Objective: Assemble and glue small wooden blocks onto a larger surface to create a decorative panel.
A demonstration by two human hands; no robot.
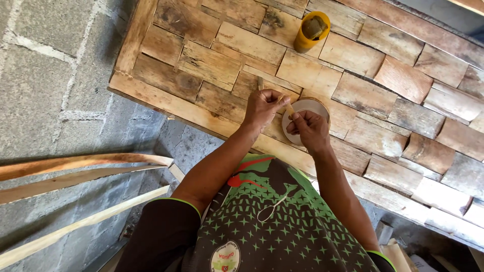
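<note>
Two hands, left hand (263,107) and right hand (308,128), pinching one thin tan strip (289,109), one round pale wooden disc (302,108), one yellow cylindrical container (311,31), patchwork wooden-block counter (403,80), concrete-block wall (45,75)

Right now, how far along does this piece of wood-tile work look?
Most of the wooden panel is already covered with rough wood tiles. The left hand and right hand pinch a thin wooden stick over a round pale disc. A yellow cup stands behind. The bare plank border remains uncovered; what else remains is unclear.
</note>
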